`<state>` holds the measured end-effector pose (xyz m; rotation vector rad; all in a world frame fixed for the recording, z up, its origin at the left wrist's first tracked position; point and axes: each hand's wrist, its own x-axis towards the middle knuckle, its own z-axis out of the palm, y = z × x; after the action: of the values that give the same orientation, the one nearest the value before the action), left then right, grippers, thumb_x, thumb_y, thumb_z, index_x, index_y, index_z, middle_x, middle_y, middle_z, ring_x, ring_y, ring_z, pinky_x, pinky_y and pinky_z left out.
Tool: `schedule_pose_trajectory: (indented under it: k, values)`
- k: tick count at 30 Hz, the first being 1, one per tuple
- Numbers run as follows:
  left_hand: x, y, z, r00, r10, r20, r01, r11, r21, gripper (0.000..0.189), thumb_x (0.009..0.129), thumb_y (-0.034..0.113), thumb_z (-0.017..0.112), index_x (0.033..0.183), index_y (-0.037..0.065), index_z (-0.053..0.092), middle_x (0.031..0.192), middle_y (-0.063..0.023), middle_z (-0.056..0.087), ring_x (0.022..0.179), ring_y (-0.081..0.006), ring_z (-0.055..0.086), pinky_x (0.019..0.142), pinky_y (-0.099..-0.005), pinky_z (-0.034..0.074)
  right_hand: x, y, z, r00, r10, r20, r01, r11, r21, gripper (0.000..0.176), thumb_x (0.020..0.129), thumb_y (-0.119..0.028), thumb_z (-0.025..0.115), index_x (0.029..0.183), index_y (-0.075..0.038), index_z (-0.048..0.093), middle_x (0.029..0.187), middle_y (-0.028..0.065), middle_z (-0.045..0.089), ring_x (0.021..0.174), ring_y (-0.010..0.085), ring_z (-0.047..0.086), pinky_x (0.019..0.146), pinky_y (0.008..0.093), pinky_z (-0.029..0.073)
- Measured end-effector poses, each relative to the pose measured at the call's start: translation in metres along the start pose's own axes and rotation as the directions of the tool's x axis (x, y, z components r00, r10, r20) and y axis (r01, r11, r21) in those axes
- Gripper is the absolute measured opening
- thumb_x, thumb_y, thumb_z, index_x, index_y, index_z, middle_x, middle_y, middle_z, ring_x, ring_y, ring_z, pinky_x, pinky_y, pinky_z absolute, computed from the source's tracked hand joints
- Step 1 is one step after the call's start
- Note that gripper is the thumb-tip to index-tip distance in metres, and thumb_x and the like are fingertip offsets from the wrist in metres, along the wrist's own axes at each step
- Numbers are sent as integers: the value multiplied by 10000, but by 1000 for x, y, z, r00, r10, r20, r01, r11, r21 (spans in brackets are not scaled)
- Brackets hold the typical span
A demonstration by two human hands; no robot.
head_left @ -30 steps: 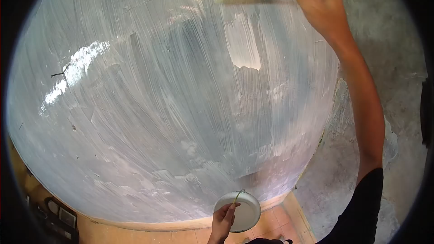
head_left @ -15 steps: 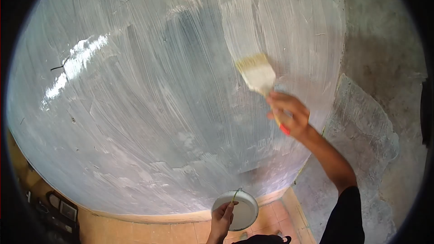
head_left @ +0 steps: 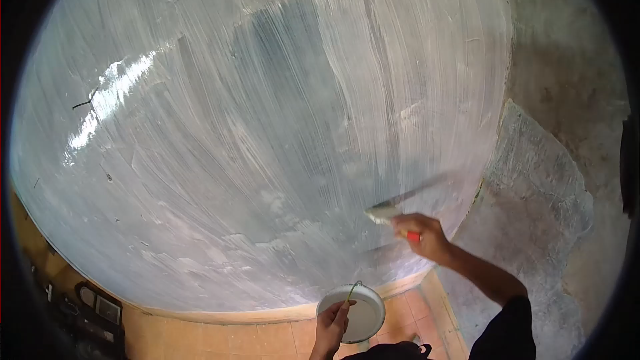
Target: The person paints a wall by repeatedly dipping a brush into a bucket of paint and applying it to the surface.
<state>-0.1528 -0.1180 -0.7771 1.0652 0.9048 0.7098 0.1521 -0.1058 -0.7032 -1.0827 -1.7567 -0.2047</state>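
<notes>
My right hand (head_left: 427,237) is closed around the handle of a wide paintbrush (head_left: 382,214), its red handle end showing at the palm. The bristles point left, close against the lower part of a grey wall (head_left: 287,133) streaked with whitish brush strokes. Low in the view, my left hand (head_left: 331,323) grips the thin yellow-green handle (head_left: 349,292) of a round bucket (head_left: 369,327). Pale liquid shows inside the bucket, which hangs just in front of the wall's foot.
An adjoining wall (head_left: 547,240) with a rough, patchy surface meets the streaked one at a corner on the right. Orange floor tiles (head_left: 253,343) run along the base. Dark objects (head_left: 97,313) stand at the lower left.
My right hand has swept the brush down the wall, and the brush has turned from upright to nearly sideways. My left hand and the bucket have shifted slightly in view.
</notes>
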Motion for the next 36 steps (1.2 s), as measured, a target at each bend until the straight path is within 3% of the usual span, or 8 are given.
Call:
schedule_pose_trajectory:
  k: [3, 13, 16, 18, 21, 26, 29, 36]
  values:
    - [-2, -1, -1, 1000, 2, 7, -3, 1000, 16, 297, 996, 201, 563, 1105, -61, 652, 556, 77, 376, 456, -25, 296, 434, -224, 211, 39, -10, -22, 994, 112, -14, -109, 985, 133, 285, 791, 85, 696, 1056, -12, 652, 1022, 155, 696, 877, 297, 713, 758, 350, 587]
    - [-3, -1, -4, 999, 19, -27, -19, 1000, 18, 288, 1016, 218, 542, 1103, -23, 671, 532, 94, 379, 431, -7, 292, 420, -227, 199, 205, -82, -97, 935, -314, -166, 295, 947, -131, 222, 801, 48, 723, 1007, -25, 677, 942, 123, 708, 844, 208, 706, 720, 285, 538]
    - [-2, 0, -4, 1000, 22, -9, -22, 1000, -9, 284, 994, 205, 566, 1077, -50, 660, 544, 77, 381, 443, -19, 299, 426, -220, 212, 252, -102, -117, 850, -495, -180, 445, 858, -256, 218, 800, 52, 720, 1000, -27, 683, 945, 108, 711, 861, 201, 709, 717, 279, 552]
    - [-1, -1, -6, 1000, 15, -1, -15, 1000, 2, 285, 1006, 214, 552, 1086, -35, 666, 538, 84, 378, 439, -15, 297, 423, -224, 207, 282, -106, -128, 675, -711, -196, 584, 678, -447, 202, 806, 42, 713, 994, -29, 684, 942, 96, 712, 869, 211, 711, 726, 286, 569]
    - [2, -2, -3, 1000, 9, 13, -10, 1000, 28, 287, 1018, 224, 538, 1095, -18, 671, 532, 91, 374, 436, -11, 295, 422, -228, 204, 311, -107, -122, 654, -719, -234, 670, 695, -261, 125, 881, 10, 678, 1000, 11, 637, 906, 109, 673, 794, 188, 644, 737, 309, 525]
    - [-6, -4, 6, 1000, 20, -9, -20, 1000, 0, 275, 990, 200, 567, 1072, -44, 664, 556, 76, 391, 452, -23, 307, 431, -219, 218, 256, -70, -96, 648, -739, -184, 574, 632, -521, 136, 782, -17, 737, 912, -39, 702, 978, 91, 707, 913, 236, 696, 748, 298, 571]
    - [-12, -5, 12, 999, 26, -41, -27, 1000, -12, 276, 991, 201, 567, 1070, -45, 664, 556, 76, 391, 454, -23, 305, 432, -220, 217, 174, -32, -70, 742, -668, -51, 574, 673, -466, 198, 689, -46, 775, 872, -71, 703, 1002, 97, 686, 954, 252, 682, 757, 323, 568]
    - [-21, -15, 23, 995, -13, -98, 8, 999, -54, 271, 991, 193, 567, 1075, -46, 661, 563, 73, 397, 451, -25, 303, 433, -225, 207, 15, 4, -11, 881, -468, 75, 471, 844, -256, 275, 721, -60, 803, 919, -77, 612, 1041, 64, 648, 991, 245, 673, 808, 320, 611]
